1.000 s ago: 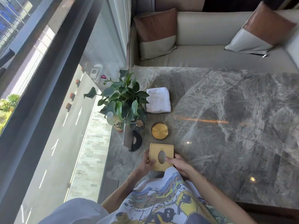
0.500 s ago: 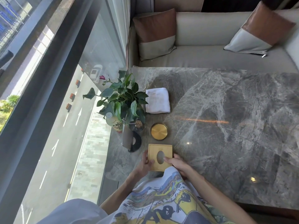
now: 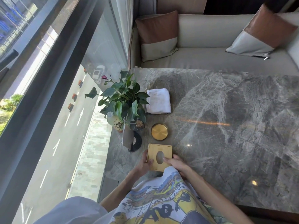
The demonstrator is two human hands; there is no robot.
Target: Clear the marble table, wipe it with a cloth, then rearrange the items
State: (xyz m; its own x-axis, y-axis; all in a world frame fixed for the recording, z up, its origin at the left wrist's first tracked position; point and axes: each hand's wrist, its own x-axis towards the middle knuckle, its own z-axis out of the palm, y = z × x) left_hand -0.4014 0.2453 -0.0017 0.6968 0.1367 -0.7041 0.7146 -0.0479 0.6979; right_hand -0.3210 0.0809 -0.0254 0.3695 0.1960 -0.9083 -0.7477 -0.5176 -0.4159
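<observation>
Gripping the wooden tissue box from both sides, the person stands at the near edge of the marble table, a printed shirt filling the bottom of the view. The left hand wraps the box's 9 o'clock side, thumb over the top edge, forearm reaching up from 7 o'clock. The right hand clasps the 3 o'clock side, fingers curled over the lid with a fingertip at the rim of the oval opening, forearm slanting in from 5 o'clock. The box sits flat on the marble near the table's near-left corner.

At the box's 12 o'clock, just apart from it, lies a round brass coaster. At its 11 o'clock a clear acrylic stand leans against a black round object. Beyond these stand a small bottle with a yellowish label, whose print is too small to read, and a small dark jar, both under the leaves of a potted green plant with one purple bud. A folded white cloth lies at the plant's 3 o'clock, touching its leaves. A clear tray rests at the far-left corner.

Past the table runs a pale sofa with two brown-and-grey cushions. A window at 9 o'clock overlooks a road.
</observation>
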